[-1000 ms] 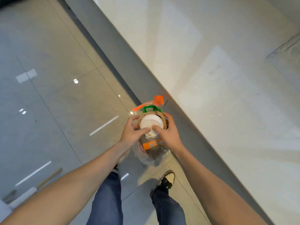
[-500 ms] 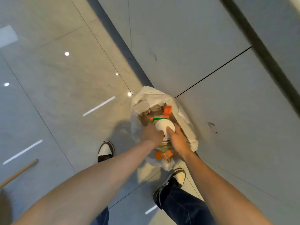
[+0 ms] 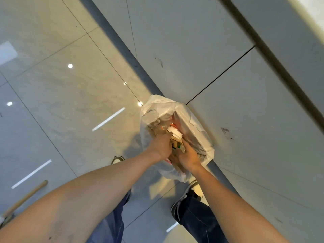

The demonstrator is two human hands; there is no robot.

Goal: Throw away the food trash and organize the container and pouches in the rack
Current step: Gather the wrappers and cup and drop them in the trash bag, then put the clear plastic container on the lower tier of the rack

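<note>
A white plastic trash bag [image 3: 193,120] stands open on the floor against the grey cabinet front. Both my hands reach down into its mouth. My left hand [image 3: 162,146] and my right hand [image 3: 188,156] hold a bundle of food trash [image 3: 175,135] between them: a white paper cup with brown and green packaging, tilted over inside the bag. Other wrappers and clear plastic lie deeper in the bag. My fingers are partly hidden by the trash.
Grey cabinet panels [image 3: 219,50] rise on the right, with a dark plinth [image 3: 122,48] along the glossy tiled floor [image 3: 61,102]. A wooden handle [image 3: 26,197] lies at the lower left. My feet [image 3: 185,199] stand just below the bag.
The view has swung from the countertop down to the floor. My hands have carried the cup and wrappers down into the open trash bag, and the cup has tipped over.
</note>
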